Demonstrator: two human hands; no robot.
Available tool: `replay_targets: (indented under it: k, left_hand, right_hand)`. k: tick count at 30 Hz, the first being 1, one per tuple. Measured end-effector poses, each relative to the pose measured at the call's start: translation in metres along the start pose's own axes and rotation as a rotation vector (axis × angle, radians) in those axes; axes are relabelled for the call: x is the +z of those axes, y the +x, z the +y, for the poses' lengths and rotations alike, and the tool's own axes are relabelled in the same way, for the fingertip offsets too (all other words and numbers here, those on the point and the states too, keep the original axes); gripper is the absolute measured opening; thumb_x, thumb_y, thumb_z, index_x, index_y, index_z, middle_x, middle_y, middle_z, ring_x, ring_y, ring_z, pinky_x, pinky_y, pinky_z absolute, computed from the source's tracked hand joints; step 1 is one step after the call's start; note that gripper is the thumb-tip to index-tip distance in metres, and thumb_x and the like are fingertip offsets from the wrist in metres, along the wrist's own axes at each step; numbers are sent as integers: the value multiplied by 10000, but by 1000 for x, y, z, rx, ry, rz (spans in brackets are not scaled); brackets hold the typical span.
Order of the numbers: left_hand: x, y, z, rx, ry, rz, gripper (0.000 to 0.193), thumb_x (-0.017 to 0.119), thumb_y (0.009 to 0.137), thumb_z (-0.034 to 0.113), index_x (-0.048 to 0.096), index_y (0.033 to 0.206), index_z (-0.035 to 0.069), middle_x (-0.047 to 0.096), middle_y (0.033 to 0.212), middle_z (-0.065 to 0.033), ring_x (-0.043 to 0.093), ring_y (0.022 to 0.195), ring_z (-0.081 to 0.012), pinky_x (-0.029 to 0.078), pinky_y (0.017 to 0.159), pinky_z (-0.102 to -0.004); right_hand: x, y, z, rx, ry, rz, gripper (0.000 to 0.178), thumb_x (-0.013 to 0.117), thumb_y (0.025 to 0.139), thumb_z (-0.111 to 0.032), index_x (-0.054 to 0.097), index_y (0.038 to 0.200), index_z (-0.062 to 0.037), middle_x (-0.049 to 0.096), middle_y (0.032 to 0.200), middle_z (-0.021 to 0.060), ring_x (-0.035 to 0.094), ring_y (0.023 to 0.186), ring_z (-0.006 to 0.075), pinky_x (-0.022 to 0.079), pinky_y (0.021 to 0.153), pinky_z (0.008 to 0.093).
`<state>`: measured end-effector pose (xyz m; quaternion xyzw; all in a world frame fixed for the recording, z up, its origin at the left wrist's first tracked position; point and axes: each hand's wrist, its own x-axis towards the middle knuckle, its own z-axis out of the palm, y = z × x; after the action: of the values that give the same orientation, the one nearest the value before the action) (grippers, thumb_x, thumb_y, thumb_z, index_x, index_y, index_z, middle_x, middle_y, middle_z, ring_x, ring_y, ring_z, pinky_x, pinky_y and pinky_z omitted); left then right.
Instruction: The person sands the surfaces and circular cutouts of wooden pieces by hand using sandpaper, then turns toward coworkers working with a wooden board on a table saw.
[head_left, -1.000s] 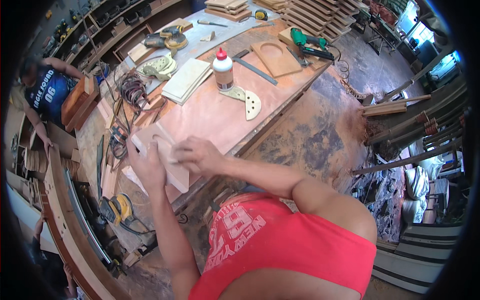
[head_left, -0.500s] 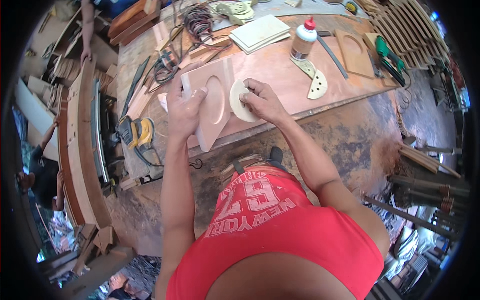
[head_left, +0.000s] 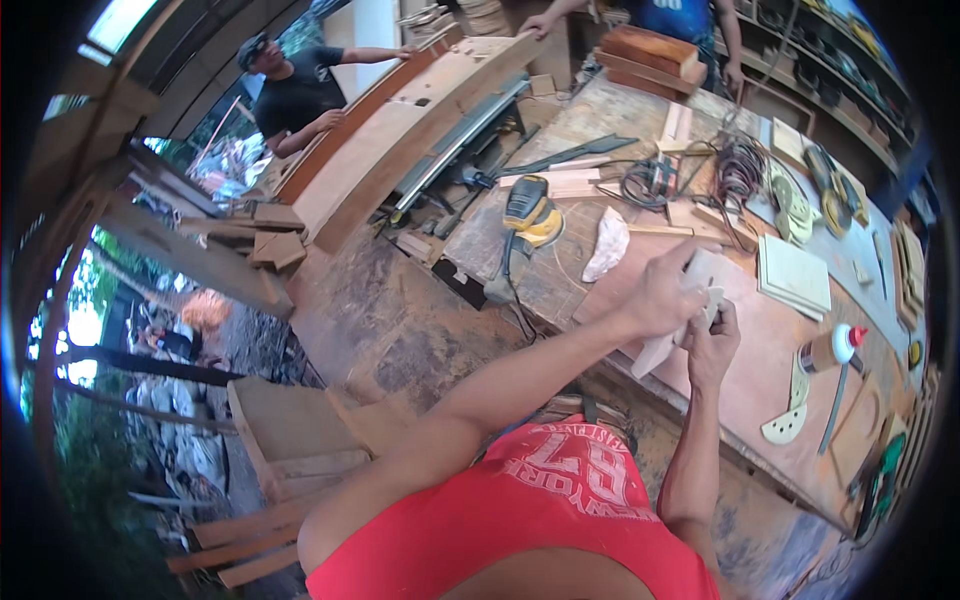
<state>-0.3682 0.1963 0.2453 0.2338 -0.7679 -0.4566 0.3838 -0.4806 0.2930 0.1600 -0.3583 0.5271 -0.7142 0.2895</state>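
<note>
Over the near edge of the workbench (head_left: 600, 300), my left hand (head_left: 665, 292) is closed around a pale wooden board (head_left: 655, 356), which is tilted nearly edge-on. My right hand (head_left: 712, 345) pinches a cream sanding disc (head_left: 713, 303) against the board. The board's recessed face is mostly hidden by my hands now. A crumpled white cloth (head_left: 607, 245) and a yellow-and-black sander (head_left: 535, 210) lie left of my hands. To the right stand a red-capped glue bottle (head_left: 830, 350) and, beside it, perforated sanding discs (head_left: 787, 422).
Pale flat panels (head_left: 795, 275) and coiled cable (head_left: 740, 175) lie farther back on the bench. At the far left, a person in black (head_left: 300, 95) holds a long wooden piece (head_left: 400, 130). Another person in blue (head_left: 680, 18) stands behind the bench. Wood offcuts (head_left: 275, 245) are stacked at left.
My view has swung left, bringing the people into fuller view. The board has turned from showing its oval recess to nearly edge-on, and the sanding disc has come from beside it onto it.
</note>
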Motion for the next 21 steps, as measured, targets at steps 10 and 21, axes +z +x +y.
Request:
replay_targets:
  k: [10,21]
  left_hand:
    - [16,0,13,9,-38,6,559,645,812,85,541,1360,41,690,1062,-194,690,999,-287,541,904,-397]
    - [22,3,19,-103,-27,23,537,634,825,133,563,1349,39,691,1020,-187,689,938,-285,536,860,-395]
  right_hand:
    - [-24,4,-9,-129,-80,306,114,673,962,-81,642,1023,11,673,955,50,608,843,96,507,719,258]
    - [-26,-22,-4,-220,-152,-101,345,735,835,-5,629,1161,-43,552,1323,127,533,1199,264,464,991,416]
